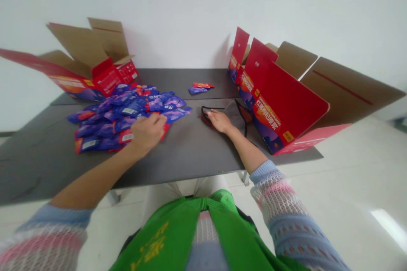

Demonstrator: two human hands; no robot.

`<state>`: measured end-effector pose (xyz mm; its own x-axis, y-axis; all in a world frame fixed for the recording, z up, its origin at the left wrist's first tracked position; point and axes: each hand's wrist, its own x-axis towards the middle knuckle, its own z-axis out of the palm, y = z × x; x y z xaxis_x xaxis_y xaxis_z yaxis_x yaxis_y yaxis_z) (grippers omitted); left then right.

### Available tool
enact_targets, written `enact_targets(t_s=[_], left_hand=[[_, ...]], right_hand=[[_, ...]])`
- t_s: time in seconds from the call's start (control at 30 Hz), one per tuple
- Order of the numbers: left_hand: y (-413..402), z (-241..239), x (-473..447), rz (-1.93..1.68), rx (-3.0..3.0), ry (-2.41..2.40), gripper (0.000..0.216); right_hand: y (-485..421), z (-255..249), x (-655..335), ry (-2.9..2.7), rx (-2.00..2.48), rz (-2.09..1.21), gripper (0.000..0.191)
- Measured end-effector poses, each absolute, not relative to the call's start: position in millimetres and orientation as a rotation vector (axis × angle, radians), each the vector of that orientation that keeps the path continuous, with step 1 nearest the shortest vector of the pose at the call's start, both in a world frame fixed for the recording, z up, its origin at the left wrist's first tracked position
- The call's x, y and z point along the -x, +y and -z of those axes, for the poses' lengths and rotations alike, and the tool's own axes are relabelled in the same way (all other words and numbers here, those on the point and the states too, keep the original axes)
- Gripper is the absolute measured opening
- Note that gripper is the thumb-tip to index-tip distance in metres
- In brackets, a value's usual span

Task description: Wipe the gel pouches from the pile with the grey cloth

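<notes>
A heap of small purple and red sachets (124, 114) lies on the grey table (190, 148), left of centre. My left hand (146, 132) rests at the heap's near right edge, fingers curled over a red-edged sachet (165, 130). My right hand (219, 120) lies flat, fingers stretched out, on a dark grey pouch with red trim (235, 112) near the table's middle. Two loose sachets (200, 88) lie farther back, apart from both hands.
An open red and purple carton (280, 106) stands on the table at the right, flaps spread. Another open carton (85, 67) lies tipped at the back left behind the heap. A white wall runs behind the table. White floor shows at the right.
</notes>
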<state>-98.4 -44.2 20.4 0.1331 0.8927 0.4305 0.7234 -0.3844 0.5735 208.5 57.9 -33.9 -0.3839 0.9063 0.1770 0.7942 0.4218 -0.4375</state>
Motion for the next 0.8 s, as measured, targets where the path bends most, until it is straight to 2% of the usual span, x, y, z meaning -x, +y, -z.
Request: enact_targets(t_s=[0.03,0.07,0.13,0.23,0.33,0.57,0.8], left_hand=[[-46,-30,112,-1.114,-2.204,1.733,0.020],[-47,-38,126,-1.088,-2.274,2.077,0.023],[-45,-52,152,-0.926,-2.354,2.559,0.032],[-37,-60,184,-0.802,-2.343,2.843,0.041],[-28,-53,204,-0.664,-2.328,2.907,0.044],[-16,-35,207,-0.027,-2.340,2.738,0.042],[1,-46,213,0.198,-2.209,2.644,0.039]], right_hand=[[57,33,-207,-2.299,1.463,-0.379,0.073],[57,31,-206,-2.309,1.480,-0.361,0.073],[54,28,-204,-2.324,1.520,-0.334,0.072],[52,24,-202,-2.345,1.550,-0.317,0.072],[51,24,-203,-2.366,1.531,-0.302,0.073],[50,24,-204,-2.394,1.509,-0.287,0.069],[52,26,-205,-2.452,1.454,-0.237,0.058]])
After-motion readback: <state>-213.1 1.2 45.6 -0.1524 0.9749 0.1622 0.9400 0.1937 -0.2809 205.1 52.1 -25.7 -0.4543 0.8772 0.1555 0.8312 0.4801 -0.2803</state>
